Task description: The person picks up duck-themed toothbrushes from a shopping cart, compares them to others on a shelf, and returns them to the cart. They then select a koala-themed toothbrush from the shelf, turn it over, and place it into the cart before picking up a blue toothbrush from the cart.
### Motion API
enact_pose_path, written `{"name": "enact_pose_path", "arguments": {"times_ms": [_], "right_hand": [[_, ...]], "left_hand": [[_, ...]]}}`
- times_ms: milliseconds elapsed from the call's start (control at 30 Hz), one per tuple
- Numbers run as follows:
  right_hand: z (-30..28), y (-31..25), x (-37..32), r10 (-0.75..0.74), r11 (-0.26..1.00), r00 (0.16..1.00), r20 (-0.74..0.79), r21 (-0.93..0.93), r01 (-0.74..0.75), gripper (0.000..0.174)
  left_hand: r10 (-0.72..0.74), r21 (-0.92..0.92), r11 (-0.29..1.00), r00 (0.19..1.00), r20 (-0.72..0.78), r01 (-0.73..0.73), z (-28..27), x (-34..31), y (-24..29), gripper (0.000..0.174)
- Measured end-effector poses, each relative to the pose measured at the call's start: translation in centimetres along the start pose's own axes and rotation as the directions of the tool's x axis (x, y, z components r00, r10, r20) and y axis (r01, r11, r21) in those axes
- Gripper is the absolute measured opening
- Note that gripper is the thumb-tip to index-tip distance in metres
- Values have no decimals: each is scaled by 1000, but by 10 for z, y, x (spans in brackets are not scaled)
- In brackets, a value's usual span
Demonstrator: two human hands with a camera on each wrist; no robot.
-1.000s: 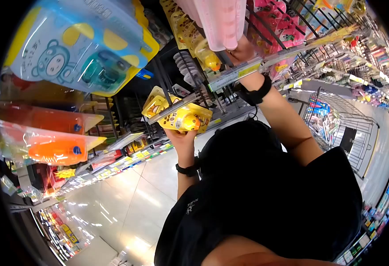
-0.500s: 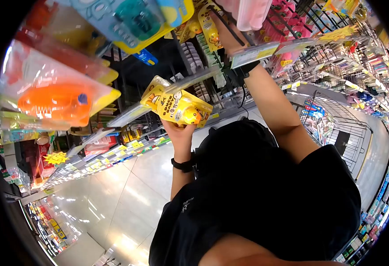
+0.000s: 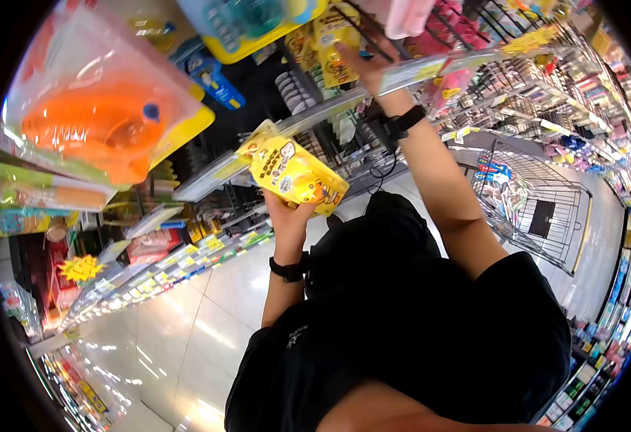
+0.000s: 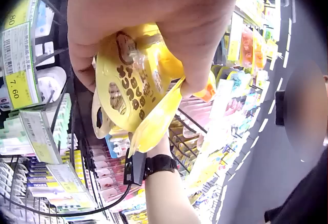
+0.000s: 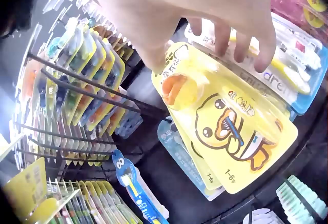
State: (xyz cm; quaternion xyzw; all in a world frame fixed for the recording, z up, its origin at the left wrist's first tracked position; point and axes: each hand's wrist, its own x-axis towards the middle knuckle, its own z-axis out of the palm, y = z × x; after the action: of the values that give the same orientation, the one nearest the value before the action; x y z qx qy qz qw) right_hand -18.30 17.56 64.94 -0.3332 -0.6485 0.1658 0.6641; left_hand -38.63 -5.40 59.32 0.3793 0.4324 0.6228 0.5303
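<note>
My left hand (image 3: pixel 287 222) grips yellow duck-printed blister packs (image 3: pixel 297 173) from below, in front of the shelf edge. In the left wrist view, thumb and fingers pinch the packs (image 4: pixel 128 83), one card flaring out beside another. My right hand (image 3: pixel 374 63) reaches past the price rail to a hanging yellow duck toothbrush pack (image 5: pixel 241 131). The right wrist view has its thumb at that pack's upper left edge and its fingers spread apart over the upper right side. A drawn duck with a toothbrush covers the pack's front; similar cards hang behind it.
A price rail (image 3: pixel 287 133) runs between the two hands. Black display hooks (image 5: pixel 97 88) jut out at the left of the right wrist view. Large orange blister packs (image 3: pixel 92 129) hang close at left. A wire shopping cart (image 3: pixel 546 209) stands on the right.
My right hand has left the pink packs and moved left to the yellow duck packs. The left hand has drawn its packs slightly down, and they have turned. The view has shifted right.
</note>
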Motion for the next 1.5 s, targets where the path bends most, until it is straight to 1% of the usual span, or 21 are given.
{"name": "enact_pose_path", "arguments": {"times_ms": [33,133,233,333,433,533,633,700,767,867,900,967,1100,1133,1233,1267,1300,1367,1400,1433,1500], "right_hand": [[1,2,-1,49,997,998,42,61,-51,50],[6,-13,7,138,982,981,134,-147,-118,50],[27,21,1,118,988,985,126,-114,-104,48],[27,7,2,156,983,982,108,-116,-144,49],[31,30,4,213,977,958,194,-61,-205,44],[26,22,-2,138,989,974,180,21,-144,42],[14,13,-8,52,999,990,128,-23,-50,41],[10,16,-12,262,958,936,234,55,-282,78],[4,19,-15,237,943,936,261,170,-287,83],[-2,21,-19,469,793,793,389,210,-572,91],[-5,20,-18,468,792,789,399,207,-575,91],[-11,19,-15,319,873,869,378,240,-424,97],[-14,15,-25,437,824,817,375,198,-531,104],[-12,25,-23,182,959,931,317,150,-239,108],[-5,52,-32,248,955,917,312,80,-285,105],[-2,51,-30,365,877,866,342,184,-443,102],[-2,50,-30,369,880,869,329,176,-440,102],[-4,38,-29,316,898,913,260,228,-376,79],[-5,33,-22,307,923,906,291,141,-358,80],[-3,39,-22,247,943,933,262,159,-294,80],[-4,32,-19,355,896,885,301,161,-414,78]], "left_hand": [[-6,-11,1000,1000,-5,6,3,-1,-1,64],[-12,-16,1000,1000,-12,12,10,0,-7,69],[-31,-27,999,999,-41,29,20,-5,-10,74],[-19,30,999,995,-101,22,29,-6,-19,76],[76,50,996,987,-143,-70,46,-10,-21,64],[81,81,995,977,-199,-66,57,-16,-25,63],[90,90,993,967,-238,-70,63,-22,-36,64],[91,64,995,955,-281,-76,74,-22,-35,63],[96,32,995,946,-311,-91,79,-23,-38,62],[92,13,996,950,-297,-92,80,-22,-40,63],[86,26,996,955,-283,-82,80,-19,-42,63],[77,32,997,959,-272,-71,81,-14,-42,63],[93,20,996,968,-234,-91,83,-8,-36,64],[92,21,996,970,-223,-90,80,-6,-38,64],[71,0,997,981,-180,-72,65,7,-39,69],[53,-20,998,986,-160,-57,59,14,-38,74],[48,-24,998,988,-144,-52,53,23,-39,74],[54,54,997,998,39,-57,39,50,-37,76],[47,24,998,987,151,-51,33,65,-33,81],[48,20,998,984,174,-52,29,80,-31,81],[97,177,971,938,332,-163,19,106,-35,86]]}}
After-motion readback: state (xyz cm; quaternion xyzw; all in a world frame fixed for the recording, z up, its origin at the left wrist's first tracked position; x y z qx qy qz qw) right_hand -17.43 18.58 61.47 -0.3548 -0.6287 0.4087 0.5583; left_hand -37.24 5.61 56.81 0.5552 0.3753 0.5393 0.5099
